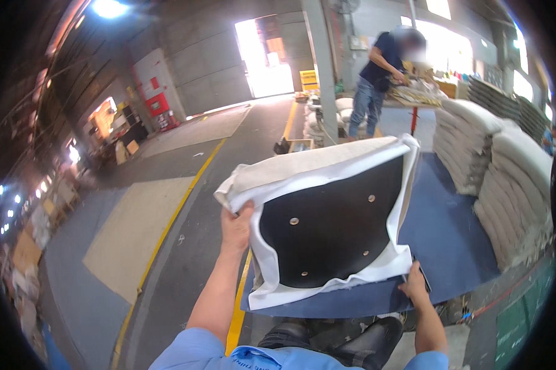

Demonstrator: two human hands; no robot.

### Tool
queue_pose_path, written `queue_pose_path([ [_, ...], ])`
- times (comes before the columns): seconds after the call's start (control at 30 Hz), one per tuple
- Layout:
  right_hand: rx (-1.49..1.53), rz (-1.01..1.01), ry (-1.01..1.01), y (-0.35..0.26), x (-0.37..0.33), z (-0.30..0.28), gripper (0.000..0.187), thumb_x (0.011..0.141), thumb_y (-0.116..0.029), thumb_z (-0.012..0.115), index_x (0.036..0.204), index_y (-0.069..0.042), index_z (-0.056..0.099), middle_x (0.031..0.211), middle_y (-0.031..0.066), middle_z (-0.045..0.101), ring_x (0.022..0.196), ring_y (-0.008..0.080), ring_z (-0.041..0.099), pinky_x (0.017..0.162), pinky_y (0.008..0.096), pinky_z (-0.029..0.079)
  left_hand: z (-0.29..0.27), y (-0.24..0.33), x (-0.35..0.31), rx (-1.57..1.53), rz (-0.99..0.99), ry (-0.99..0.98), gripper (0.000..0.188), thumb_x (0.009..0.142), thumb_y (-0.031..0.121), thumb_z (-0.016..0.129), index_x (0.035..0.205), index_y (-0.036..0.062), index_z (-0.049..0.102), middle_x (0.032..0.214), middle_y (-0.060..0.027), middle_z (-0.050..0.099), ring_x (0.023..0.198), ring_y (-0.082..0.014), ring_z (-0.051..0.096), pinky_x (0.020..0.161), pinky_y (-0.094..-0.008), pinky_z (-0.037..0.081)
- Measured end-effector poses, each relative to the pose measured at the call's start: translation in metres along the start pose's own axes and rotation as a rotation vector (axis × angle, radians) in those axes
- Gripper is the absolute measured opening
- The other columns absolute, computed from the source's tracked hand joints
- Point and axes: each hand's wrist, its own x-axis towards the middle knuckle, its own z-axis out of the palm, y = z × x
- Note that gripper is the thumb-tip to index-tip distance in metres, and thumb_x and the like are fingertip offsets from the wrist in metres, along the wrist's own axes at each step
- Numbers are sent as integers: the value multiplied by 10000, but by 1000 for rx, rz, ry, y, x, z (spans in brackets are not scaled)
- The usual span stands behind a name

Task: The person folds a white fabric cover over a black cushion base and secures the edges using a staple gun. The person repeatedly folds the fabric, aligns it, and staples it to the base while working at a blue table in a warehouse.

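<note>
At left, the far left corner of the cushion (pixel 333 237) is gripped by the left hand (pixel 236 229), apparently so that its black underside is kept tilted nearward. It is held at the blue table's (pixel 448 246) near edge. Whether its near right corner is grasped by the right hand (pixel 416 285) cannot be told. Farther right, open tabletop is bounded by stacked pads (pixel 515 176).

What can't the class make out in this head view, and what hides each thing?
In the head view:
- Far face of the padded panel: turned away from the camera.
- Left hand: most fingers hidden behind the panel's edge.
- Dark item by the right hand: largely covered by that hand; kind unclear.
- Items before the other person: too small, blurred.
- Beyond the doorway: lost in glare.
</note>
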Motion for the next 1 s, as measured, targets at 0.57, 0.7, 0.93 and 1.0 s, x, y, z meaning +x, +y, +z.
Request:
queue_pose_path([
  [0.57, 937, -356, -88, -209, -121, -161, 686, 824, 38, 850, 1467, -2, 615, 1107, 53, 742, 933, 123, 691, 810, 301, 566, 45, 24, 4, 49, 141, -207, 592, 935, 28, 707, 1491, 24, 506, 1391, -116, 607, 1307, -209, 576, 1150, -366, 433],
  [0.7, 880, -736, -127, -304, -109, -164, 711, 885, 19, 851, 1537, -21, 568, 1371, 111, 717, 1236, 154, 653, 1068, 315, 514, 49, 30, 3, 189, 203, -248, 623, 960, 6, 688, 1547, 39, 481, 1408, -106, 616, 1285, -188, 597, 1122, -350, 467],
  [0.93, 841, -797, -154, -387, -76, -151, 738, 902, -1, 860, 1566, -84, 548, 1305, 132, 748, 1162, 130, 673, 1007, 300, 540, 55, 46, -8, 17, 56, -309, 761, 882, -44, 686, 1587, 9, 404, 1422, -134, 589, 1339, -216, 554, 1121, -359, 478],
  [1.0, 797, -819, -126, -392, -75, -151, 723, 908, 68, 816, 1566, -51, 543, 1336, 93, 717, 1208, 130, 622, 1053, 286, 503, 58, 43, -8, 76, 143, -298, 784, 873, -56, 690, 1595, 9, 395, 1446, -137, 588, 1364, -228, 552, 1146, -368, 463],
])
